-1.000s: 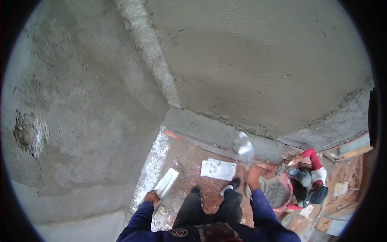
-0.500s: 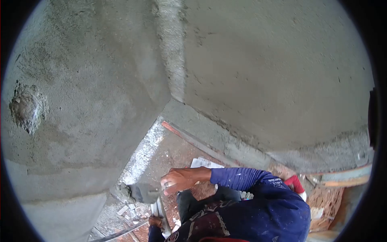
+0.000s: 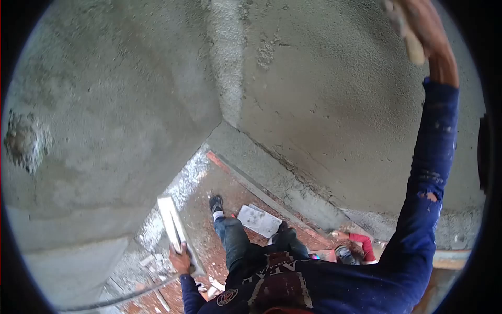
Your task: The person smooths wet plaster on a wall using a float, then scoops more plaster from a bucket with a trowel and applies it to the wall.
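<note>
My left hand is low at the left, wrapped round the handle of a long, pale plastering float. The float's narrow flat plate points up toward the foot of the left wall. High at the upper right, my right hand is closed on a trowel. Its pale handle end sticks out below my fist, and the blade is not visible. That hand is raised in front of the right plastered wall, with the arm stretched out.
A left plastered wall has a rough hole. A whitish board lies by my feet, near a long strip of wood along the wall base. Rubble is at lower left. Another person's red sleeve shows at right.
My right hand has swung from low centre, where its trowel was near the float, up to the upper right. My left hand has moved slightly up and left with the float, now more fully visible.
</note>
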### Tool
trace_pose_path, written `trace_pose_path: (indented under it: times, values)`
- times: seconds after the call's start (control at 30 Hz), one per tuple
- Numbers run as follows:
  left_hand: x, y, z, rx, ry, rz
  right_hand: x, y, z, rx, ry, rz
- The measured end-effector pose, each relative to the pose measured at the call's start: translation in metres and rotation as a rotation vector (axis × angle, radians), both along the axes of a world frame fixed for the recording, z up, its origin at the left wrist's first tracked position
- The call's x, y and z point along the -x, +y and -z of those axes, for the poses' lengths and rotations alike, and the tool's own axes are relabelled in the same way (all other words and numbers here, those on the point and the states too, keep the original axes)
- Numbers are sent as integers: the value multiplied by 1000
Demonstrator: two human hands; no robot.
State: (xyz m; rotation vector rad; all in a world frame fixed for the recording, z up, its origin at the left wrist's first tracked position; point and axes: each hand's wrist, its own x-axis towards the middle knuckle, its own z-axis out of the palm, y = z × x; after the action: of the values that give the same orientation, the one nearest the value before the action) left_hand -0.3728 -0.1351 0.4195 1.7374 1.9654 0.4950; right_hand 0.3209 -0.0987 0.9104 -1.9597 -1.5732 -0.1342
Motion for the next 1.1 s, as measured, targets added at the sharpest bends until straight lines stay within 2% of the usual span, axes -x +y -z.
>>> trace_pose_path:
  times: [0.03, 0.07, 0.1, 0.17, 0.2, 0.27, 0.3, 0.33, 0.37, 0.4, 0.47, 0.5, 0.6, 0.7, 0.73, 0.77, 0.83, 0.87, 0.9, 0.97, 1.0, 1.03, 1.07, 1.1]
  values:
    - [-20, 39, -6, -41, -146, 69, 13, -8, 10, 30, -208, -10]
    - [-36, 78, 4, -30, -125, 123, 41, -12, 35, 27, -106, 22]
    - [-58, 121, 16, -27, -108, 183, 73, -16, 70, 51, 132, 98]
    - [-122, 199, -7, -32, -281, 339, 117, -23, 157, 174, 407, 269]
    - [-153, 241, -1, -96, -321, 431, 141, -22, 187, 468, 656, 392]
    - [-202, 286, -12, -96, -419, 566, 182, -49, 316, 505, 565, 550]
    - [-233, 307, -27, -73, -490, 615, 201, -71, 377, 657, 616, 602]
    - [-260, 323, -37, -75, -514, 631, 231, -93, 420, 608, 765, 594]
    - [-281, 331, -40, -84, -548, 644, 269, -127, 477, 619, 653, 630]
    - [-308, 344, -44, -87, -552, 677, 307, -138, 489, 561, 611, 670]
    - [-346, 356, -44, -254, -630, 747, 360, -148, 499, 650, 706, 762]
    - [-360, 357, -51, -237, -633, 791, 382, -153, 497, 789, 854, 815]
    - [-399, 350, -81, -170, -755, 835, 422, -158, 496, 864, 1017, 813]
    - [-419, 343, -84, -217, -808, 888, 443, -159, 516, 798, 1198, 916]
    - [-418, 341, -83, -223, -807, 906, 451, -164, 542, 647, 1337, 921]
    - [-419, 340, -86, -225, -776, 922, 457, -167, 563, 630, 1336, 923]
    - [-435, 342, -84, -257, -765, 949, 463, -169, 623, 707, 841, 964]
    - [-436, 342, -79, -226, -775, 956, 468, -169, 643, 595, 1009, 1055]
    - [-430, 343, -74, -194, -776, 962, 477, -171, 657, 651, 976, 1105]
    - [-433, 355, -58, -408, -596, 951, 478, -159, 665, 568, 1067, 1161]
    - [-443, 370, -39, -461, -617, 959, 477, -150, 680, 523, 1123, 1170]
    - [-450, 373, -45, -444, -686, 989, 477, -143, 694, 493, 1174, 1159]
    - [-450, 375, -47, -355, -830, 1013, 461, -102, 632, 385, 1074, 1199]
    - [-459, 377, -43, -387, -813, 1008, 461, -114, 729, 502, 919, 1144]
